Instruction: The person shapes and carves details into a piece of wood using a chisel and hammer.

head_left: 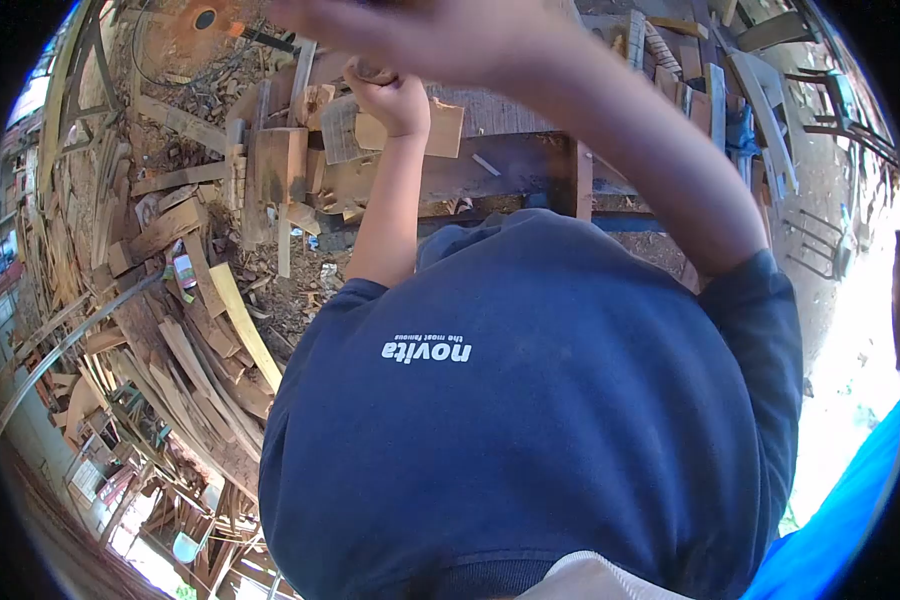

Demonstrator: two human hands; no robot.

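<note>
My left hand (398,105) is closed in a fist over the wooden workbench, beside a light piece of wood (445,128). Something small and brownish shows at the top of the fist, too unclear to name. Across the top edge of the view reaches my right hand (410,38), above and very near the left one. It is smeared by motion and partly cut off, so its fingers and anything in them cannot be made out. Under both hands lies the dark plank of the bench (510,165).
Wood blocks (282,165) and offcuts stand left of the bench, with long strips (242,320) farther down. An orange tool (207,20) lies at the upper left. Planks (717,105), a blue metal tool (740,130) and a dark chair (840,105) are at the right.
</note>
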